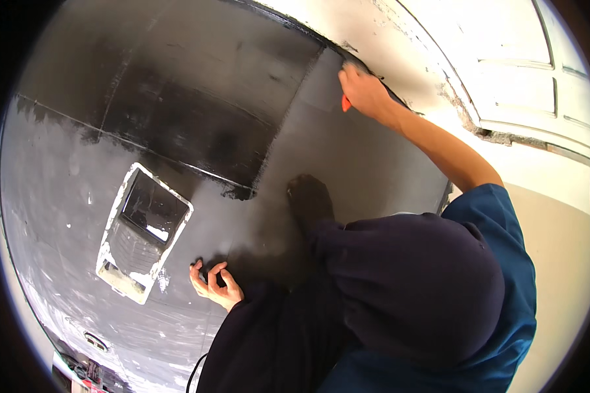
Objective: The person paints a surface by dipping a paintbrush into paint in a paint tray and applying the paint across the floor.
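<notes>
With an orange-handled tool (345, 103) in its grip, my right hand (364, 91) reaches to the dark seam where the grey floor (373, 152) meets the pale wall. The tool's working end is blurred and mostly hidden by the fingers. Low on the left, my left hand (219, 290) hangs near the floor with loosely curled fingers and nothing visible in it. Left of that hand, a paint tray (150, 287) with a whitish, smeared rim lies on the floor, with dark liquid in its deeper part. Dark, wet-looking coating (191, 127) covers the upper-left floor panels.
My bent knee in dark cloth (413, 290) fills the lower middle, and a dark-covered foot (309, 199) stands on the floor. A white panelled door (516, 64) is at the upper right. An oval floor fitting (96, 341) and assorted items (86, 371) lie at the lower left.
</notes>
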A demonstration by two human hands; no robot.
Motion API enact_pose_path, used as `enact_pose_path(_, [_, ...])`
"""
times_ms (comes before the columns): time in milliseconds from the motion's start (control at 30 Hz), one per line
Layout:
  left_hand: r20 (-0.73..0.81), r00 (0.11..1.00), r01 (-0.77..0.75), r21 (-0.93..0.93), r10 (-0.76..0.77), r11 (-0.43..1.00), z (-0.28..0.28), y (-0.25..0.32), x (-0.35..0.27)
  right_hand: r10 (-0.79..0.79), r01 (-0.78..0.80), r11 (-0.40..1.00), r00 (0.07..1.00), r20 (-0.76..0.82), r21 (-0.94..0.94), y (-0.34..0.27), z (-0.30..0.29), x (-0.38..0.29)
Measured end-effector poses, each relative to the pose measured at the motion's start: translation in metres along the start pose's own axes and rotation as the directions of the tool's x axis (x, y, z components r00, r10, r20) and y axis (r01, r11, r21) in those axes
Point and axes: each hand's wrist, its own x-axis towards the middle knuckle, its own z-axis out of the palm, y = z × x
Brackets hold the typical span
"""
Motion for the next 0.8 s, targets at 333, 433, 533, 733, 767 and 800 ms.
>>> enact_pose_path(333, [-0.002, 0.999, 0.035, -0.038, -0.035, 0.999, 0.002, -0.005, -0.003, -0.087, 0.085, 0.996, 0.990, -0.108, -0.020, 0.011, 0.004, 0.007])
enact_pose_path(433, [0.005, 0.999, 0.037, -0.019, -0.037, 0.999, 0.001, -0.001, -0.002, 0.226, -0.204, 0.973, 0.941, 0.251, -0.110, -0.006, 0.018, -0.006])
enact_pose_path(533, [-0.007, 1.000, 0.026, -0.017, -0.026, 1.000, 0.003, -0.003, -0.002, 0.139, -0.142, 0.990, 0.976, 0.167, 0.008, -0.023, -0.006, -0.001])
enact_pose_path(733, [0.015, 1.000, 0.014, -0.049, -0.014, 0.999, -0.001, -0.009, -0.002, -0.076, 0.079, 0.994, 0.996, -0.050, 0.071, 0.014, 0.011, -0.001])
enact_pose_path(767, [0.022, 1.000, -0.007, -0.065, 0.008, 0.998, 0.001, -0.012, -0.002, -0.052, 0.052, 0.998, 0.999, -0.010, -0.029, 0.012, 0.017, -0.013])
enact_pose_path(800, [0.011, 1.000, 0.026, -0.023, -0.026, 0.999, 0.001, -0.006, -0.001, -0.057, 0.057, 0.998, 0.998, -0.009, -0.029, 0.006, 0.019, -0.017])
